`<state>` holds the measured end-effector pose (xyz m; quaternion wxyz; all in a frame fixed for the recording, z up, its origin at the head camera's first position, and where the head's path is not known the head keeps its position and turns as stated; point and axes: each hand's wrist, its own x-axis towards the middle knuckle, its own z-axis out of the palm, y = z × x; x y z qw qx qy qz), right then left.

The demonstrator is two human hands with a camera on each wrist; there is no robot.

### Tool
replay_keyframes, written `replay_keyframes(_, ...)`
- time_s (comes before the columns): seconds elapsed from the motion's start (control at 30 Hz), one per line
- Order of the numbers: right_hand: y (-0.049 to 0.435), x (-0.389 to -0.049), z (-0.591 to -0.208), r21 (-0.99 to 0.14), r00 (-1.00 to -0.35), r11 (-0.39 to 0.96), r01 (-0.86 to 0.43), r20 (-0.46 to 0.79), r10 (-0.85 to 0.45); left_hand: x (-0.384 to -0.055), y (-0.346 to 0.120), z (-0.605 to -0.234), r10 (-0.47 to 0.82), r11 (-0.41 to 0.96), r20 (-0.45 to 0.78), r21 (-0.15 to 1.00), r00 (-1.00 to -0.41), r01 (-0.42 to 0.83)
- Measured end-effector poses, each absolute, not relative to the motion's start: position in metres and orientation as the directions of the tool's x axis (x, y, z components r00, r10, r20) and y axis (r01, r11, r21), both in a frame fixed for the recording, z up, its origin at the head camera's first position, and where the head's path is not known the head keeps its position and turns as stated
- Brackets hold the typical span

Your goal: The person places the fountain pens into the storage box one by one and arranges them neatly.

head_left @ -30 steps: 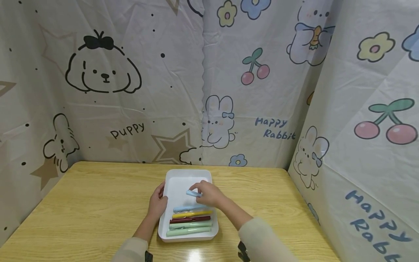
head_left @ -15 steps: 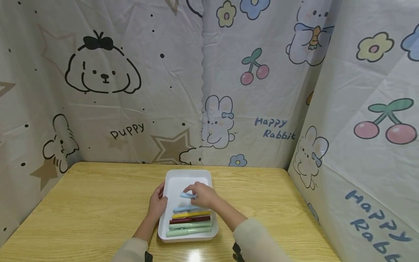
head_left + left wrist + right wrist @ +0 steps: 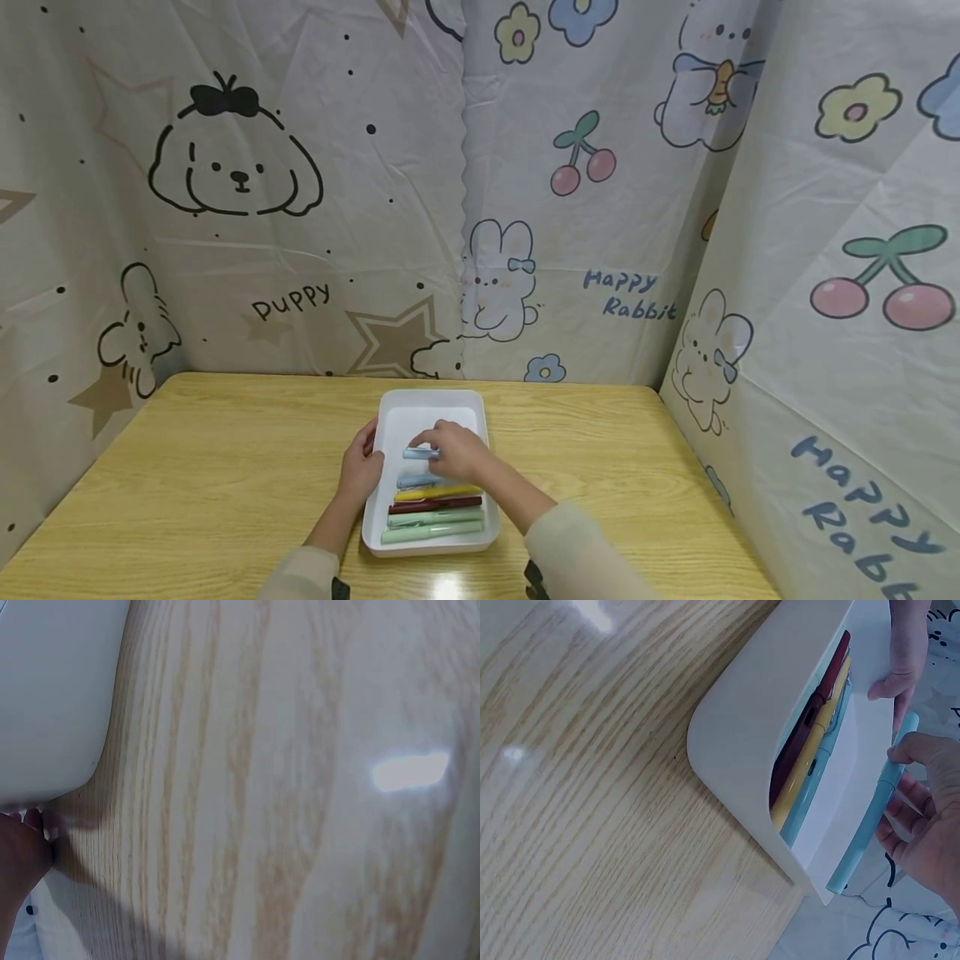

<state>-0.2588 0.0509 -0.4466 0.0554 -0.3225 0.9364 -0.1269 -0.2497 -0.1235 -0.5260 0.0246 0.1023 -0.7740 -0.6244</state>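
Note:
A white tray stands on the table, its long sides running away from me. My left hand grips its left wall, with the thumb at the rim and the fingers outside. Above the tray's bare far part, my right hand pinches a light blue pen between thumb and fingers. Nearer me, several pens lie crosswise in a row: another light blue pen, a yellow pen, a dark red pen and two pale green pens. My right hand partly hides the lying blue pen in the head view.
The wood-grain table extends to both sides of the tray. Behind it and along the sides hang printed curtains with cartoon animals. A bright light reflection shows on the table near me.
My right hand has moved left and slightly toward me, bringing the held light blue pen lower over the tray and more level. The left hand and the lying pens keep their places.

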Motion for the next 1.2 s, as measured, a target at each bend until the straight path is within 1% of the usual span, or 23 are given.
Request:
replay_keyframes(0.4, 0.049, -0.260, -0.457, -0.206, -0.788, 0.773, -0.600, -0.014, -0.615, -0.252, -0.124, -0.530, -0.182, 0.192, -0.102, 0.972, -0.978, -0.137)
replay_keyframes(0.63, 0.047, -0.259, -0.462, -0.225, -0.799, 0.781, -0.582, -0.015, -0.601, -0.253, -0.125, -0.530, -0.190, 0.196, -0.096, 0.971, -0.977, -0.133)
replay_keyframes(0.9, 0.046, -0.256, -0.470, -0.213, -0.792, 0.772, -0.599, 0.012, -0.611, -0.252, -0.124, -0.531, -0.184, 0.183, -0.101, 0.974, -0.978, -0.135)
replay_keyframes(1.2, 0.044, -0.255, -0.474, -0.209, -0.798, 0.780, -0.590, 0.006, -0.602, -0.253, -0.125, -0.532, -0.189, 0.190, -0.089, 0.974, -0.978, -0.125)
